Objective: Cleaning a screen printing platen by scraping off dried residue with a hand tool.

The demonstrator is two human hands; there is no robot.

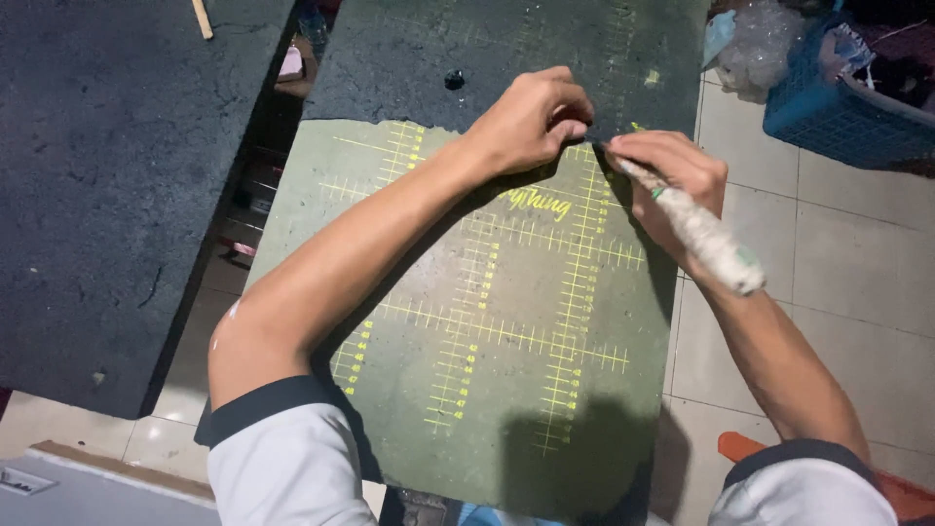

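Observation:
My right hand (672,180) grips a tool with a thick handle wrapped in dirty white tape (706,239); its tip touches the work surface near the far end of a green cutting mat (506,321) marked with yellow ruler lines. My left hand (531,122) is curled, fingertips pressing down on the dark sheet (419,58) at the mat's far edge, right beside the tool tip. What lies under the fingers is hidden. A small black object (455,79) rests on the dark sheet.
A large dark slab (107,185) lies to the left, with a wooden stick (202,18) at its far edge. A blue plastic basket (838,97) and crumpled clear plastic (760,44) stand at the upper right on the tiled floor (838,263). An orange object (740,446) sits at the lower right.

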